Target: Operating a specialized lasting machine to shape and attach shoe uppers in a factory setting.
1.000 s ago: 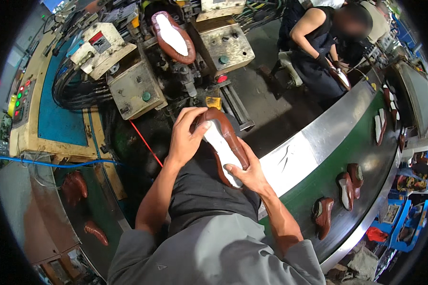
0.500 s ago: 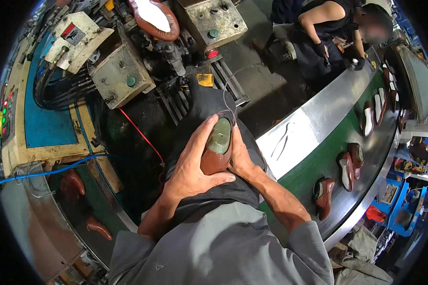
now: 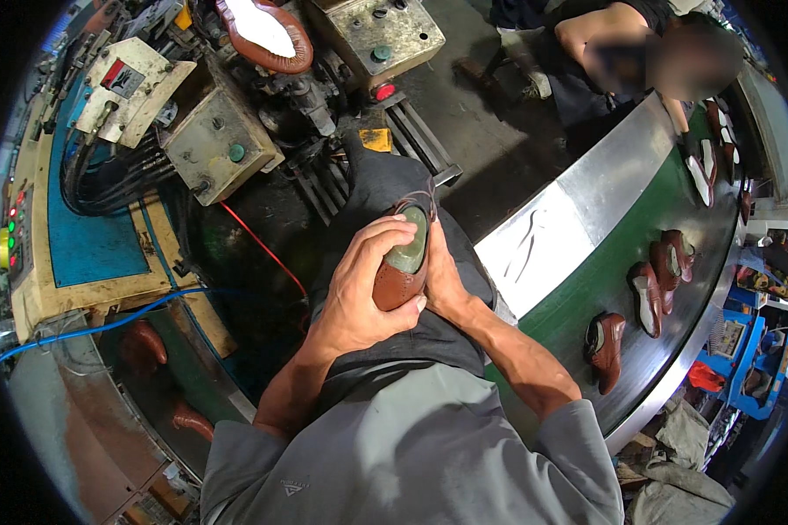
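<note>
A brown leather shoe upper (image 3: 397, 287) with a green shoe last (image 3: 408, 254) inside it is held over my lap, heel end turned up. My left hand (image 3: 359, 280) wraps its left side, with fingers across the top of the last and the thumb against the leather. My right hand (image 3: 442, 271) grips the right side, its fingers mostly hidden behind the shoe. Dark laces (image 3: 422, 197) stick out at the far end of the shoe.
Ahead stands a machine with a white-soled brown shoe (image 3: 270, 35) and control boxes (image 3: 219, 144). Pincers (image 3: 525, 247) lie on the metal ledge (image 3: 578, 210) at right. Beyond it, a green conveyor (image 3: 552, 319) carries several brown shoes (image 3: 606, 348). A co-worker (image 3: 604, 44) leans at far right.
My left fingers have moved over the top of the last, and its thumb has drawn in against the shoe. Shoes on the conveyor have shifted. The co-worker has bent closer to the ledge.
</note>
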A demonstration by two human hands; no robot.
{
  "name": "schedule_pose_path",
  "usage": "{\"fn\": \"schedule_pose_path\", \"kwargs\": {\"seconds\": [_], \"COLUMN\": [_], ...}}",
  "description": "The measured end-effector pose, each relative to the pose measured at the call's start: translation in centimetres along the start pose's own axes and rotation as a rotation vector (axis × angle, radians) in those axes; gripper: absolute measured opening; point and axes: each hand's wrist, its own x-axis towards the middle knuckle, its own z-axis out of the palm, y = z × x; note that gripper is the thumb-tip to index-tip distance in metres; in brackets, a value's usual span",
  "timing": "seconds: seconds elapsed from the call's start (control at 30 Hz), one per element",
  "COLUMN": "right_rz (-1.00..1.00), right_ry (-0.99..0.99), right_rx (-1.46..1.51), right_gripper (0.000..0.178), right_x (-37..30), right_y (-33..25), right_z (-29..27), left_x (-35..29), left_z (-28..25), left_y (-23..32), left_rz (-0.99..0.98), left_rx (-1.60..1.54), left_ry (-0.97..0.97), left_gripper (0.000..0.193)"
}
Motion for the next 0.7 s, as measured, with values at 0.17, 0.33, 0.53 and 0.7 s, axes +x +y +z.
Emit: {"fn": "schedule_pose_path", "kwargs": {"seconds": [0.17, 0.33, 0.53, 0.7], "right_rz": [0.148, -0.092, -0.219, 0.354], "right_ry": [0.001, -0.029, -0.043, -0.264], "right_rx": [0.131, -0.212, -0.451, -0.076], "right_gripper": [0.088, 0.097, 0.107, 0.118], "right_x": [0.5, 0.2, 1.9, 5.9], "right_y": [-1.2, -0.7, -4.0, -12.5], "right_z": [0.3, -0.5, -2.5, -5.0], "left_x": [-0.2, 0.2, 2.7, 8.4], "left_z": [-0.1, -0.1, -2.2, -4.7], "left_y": [-0.1, -0.2, -2.1, -4.0], "left_rz": [-0.012, 0.022, -0.099, -0.163], "left_rx": [-0.001, -0.003, -0.273, -0.456], "left_ry": [-0.005, -0.008, -0.128, 0.152], "left_gripper": [0.077, 0.075, 0.080, 0.077]}}
